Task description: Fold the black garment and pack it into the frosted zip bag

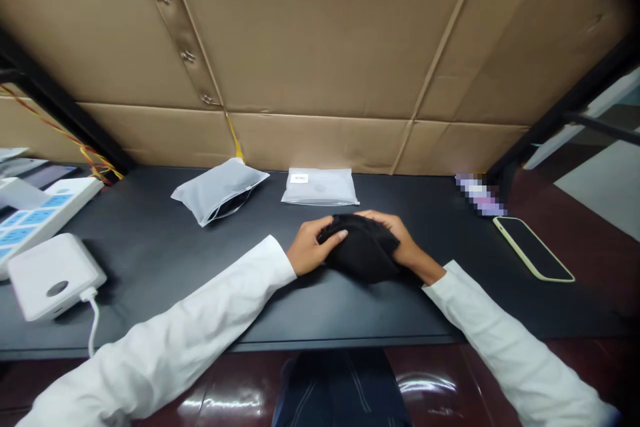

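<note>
A black, soft piece of folded fabric (pixel 363 250) is held between both hands just above the dark table; its exact kind does not show. My left hand (pixel 311 245) grips its left edge, thumb lying on top. On the far right side, my right hand (pixel 395 233) is wrapped around the cloth, with part of its fingers hidden behind it. Behind the hands lies a flat frosted zip bag (pixel 323 188) with a white label. To its left rests another frosted bag (pixel 220 190), its mouth gaping and showing a dark inside.
At the left are a white box-shaped device (pixel 55 277) with a cable and a white power strip (pixel 37 220). A phone (pixel 535 250) in a pale case lies at right, near a blurred purple packet (pixel 481 195). A cardboard wall (pixel 320 33) closes the back of the table (pixel 165 267).
</note>
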Demonstrator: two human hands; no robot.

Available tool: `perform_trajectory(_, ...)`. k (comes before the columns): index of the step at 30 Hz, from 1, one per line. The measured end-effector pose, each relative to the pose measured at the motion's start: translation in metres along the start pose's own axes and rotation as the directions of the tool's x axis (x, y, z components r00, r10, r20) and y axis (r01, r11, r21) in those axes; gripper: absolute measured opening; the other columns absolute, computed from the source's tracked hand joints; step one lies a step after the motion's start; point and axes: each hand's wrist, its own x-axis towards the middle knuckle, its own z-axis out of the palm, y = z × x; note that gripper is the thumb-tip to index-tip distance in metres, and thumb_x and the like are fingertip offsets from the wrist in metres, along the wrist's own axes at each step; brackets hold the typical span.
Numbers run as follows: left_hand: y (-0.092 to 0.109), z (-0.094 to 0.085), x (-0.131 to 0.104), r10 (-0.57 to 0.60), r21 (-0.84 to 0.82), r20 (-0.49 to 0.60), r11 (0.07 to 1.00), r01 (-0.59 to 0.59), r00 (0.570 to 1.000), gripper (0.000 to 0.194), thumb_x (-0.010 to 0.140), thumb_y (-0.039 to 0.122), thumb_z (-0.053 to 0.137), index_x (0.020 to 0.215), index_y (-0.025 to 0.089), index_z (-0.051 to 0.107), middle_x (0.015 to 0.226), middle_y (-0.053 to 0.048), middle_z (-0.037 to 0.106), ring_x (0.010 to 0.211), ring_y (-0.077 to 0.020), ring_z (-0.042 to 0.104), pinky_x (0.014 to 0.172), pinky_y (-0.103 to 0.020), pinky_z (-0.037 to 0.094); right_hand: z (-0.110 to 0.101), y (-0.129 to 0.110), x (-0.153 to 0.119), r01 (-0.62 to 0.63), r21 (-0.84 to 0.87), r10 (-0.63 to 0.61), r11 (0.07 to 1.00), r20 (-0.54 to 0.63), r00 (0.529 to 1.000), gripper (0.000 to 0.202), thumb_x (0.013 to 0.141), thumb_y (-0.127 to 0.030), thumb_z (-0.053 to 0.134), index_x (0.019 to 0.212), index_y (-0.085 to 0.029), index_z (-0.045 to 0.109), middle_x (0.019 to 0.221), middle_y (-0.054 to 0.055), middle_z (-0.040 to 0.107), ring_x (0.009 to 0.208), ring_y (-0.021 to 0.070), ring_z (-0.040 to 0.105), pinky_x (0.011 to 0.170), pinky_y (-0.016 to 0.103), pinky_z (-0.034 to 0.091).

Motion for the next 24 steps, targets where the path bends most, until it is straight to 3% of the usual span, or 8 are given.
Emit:
perform_trajectory(2,-0.002,0.004,0.002,-0.103,0.006,-0.090,0.995,0.104,0.991,0.026,0.089,0.037,0.056,0.074,0.016,0.057,0.066,0.002,0.054,0.064,-0.0126,0.050,0.062,-0.025,0.040,-0.006,0.000,0.004,-0.127,0.165,0.142,0.978,-0.085,0.986,0.045,0.090,-0.059,0.053,0.108,-0.023,0.073,0.119,0.009,0.070,0.113,0.0268,0.064,0.102,0.045,0.047)
perform_trajectory(4,-0.002,0.009,0.003,-0.148,0.021,-0.124,0.988,0.152,0.981,0.028,0.086,0.036,0.059,0.066,0.017,0.050,0.060,0.004,0.047,0.060,-0.0114,0.046,0.059,-0.024,0.037,-0.011,0.002,0.007,-0.224,0.251,0.244,0.942,-0.053,0.968,0.057,0.092,-0.066,0.042,0.116,-0.022,0.070,0.122,0.011,0.069,0.115,0.0279,0.064,0.102,0.047,0.047)
perform_trajectory(9,0.001,0.019,0.005,-0.172,-0.003,-0.156,0.985,0.173,0.973,0.030,0.078,0.040,0.070,0.071,0.019,0.048,0.064,0.006,0.048,0.061,-0.0113,0.046,0.059,-0.024,0.038,-0.017,0.001,0.006,-0.245,-0.177,0.270,0.953,0.136,0.953,0.081,0.061,-0.045,0.086,0.134,-0.026,0.057,0.134,0.009,0.061,0.124,0.0300,0.057,0.107,0.046,0.044)
perform_trajectory(13,-0.020,-0.009,0.023,0.062,0.170,-0.182,0.985,-0.031,0.981,0.029,0.088,0.048,0.059,0.090,0.019,0.056,0.091,-0.003,0.062,0.088,-0.0181,0.057,0.082,-0.032,0.047,-0.018,-0.011,0.002,-0.253,-0.209,0.303,0.944,0.258,0.917,0.078,0.055,-0.036,0.089,0.127,-0.022,0.063,0.123,0.007,0.068,0.113,0.0286,0.064,0.099,0.042,0.050)
perform_trajectory(16,-0.054,-0.047,0.039,0.235,0.484,-0.070,0.858,-0.173,0.969,0.046,0.078,0.053,0.070,0.104,0.017,0.057,0.116,-0.013,0.062,0.111,-0.0271,0.055,0.097,-0.039,0.043,-0.019,-0.017,-0.001,-0.364,-0.041,0.359,0.931,0.302,0.883,0.055,0.058,-0.033,0.087,0.108,-0.018,0.070,0.101,0.004,0.075,0.094,0.0254,0.070,0.086,0.038,0.056)
perform_trajectory(19,-0.083,-0.074,0.048,0.109,0.666,0.047,0.737,-0.113,0.993,0.032,0.087,0.045,0.062,0.103,0.017,0.062,0.106,-0.011,0.066,0.096,-0.0245,0.062,0.084,-0.034,0.047,-0.018,-0.012,-0.001,-0.388,0.249,0.393,0.887,0.032,0.919,0.043,0.059,-0.030,0.087,0.095,-0.016,0.070,0.091,0.003,0.075,0.084,0.0232,0.071,0.079,0.035,0.058)
perform_trajectory(22,-0.092,-0.080,0.049,0.061,0.797,0.054,0.598,-0.080,0.997,0.023,0.094,0.035,0.052,0.096,0.017,0.065,0.095,-0.011,0.068,0.086,-0.0236,0.063,0.075,-0.033,0.046,-0.015,0.001,0.006,-0.263,0.485,0.434,0.834,-0.283,0.855,0.037,0.068,-0.036,0.079,0.097,-0.017,0.068,0.094,0.007,0.075,0.086,0.0246,0.072,0.082,0.039,0.059)
perform_trajectory(24,-0.089,-0.077,0.048,0.073,0.851,0.065,0.517,-0.093,0.995,0.018,0.093,0.026,0.050,0.096,0.016,0.065,0.090,-0.011,0.067,0.081,-0.0229,0.062,0.072,-0.032,0.044,-0.013,0.007,0.012,-0.176,0.506,0.419,0.844,-0.418,0.806,0.037,0.071,-0.037,0.074,0.101,-0.016,0.067,0.097,0.009,0.075,0.089,0.0266,0.072,0.084,0.042,0.059)
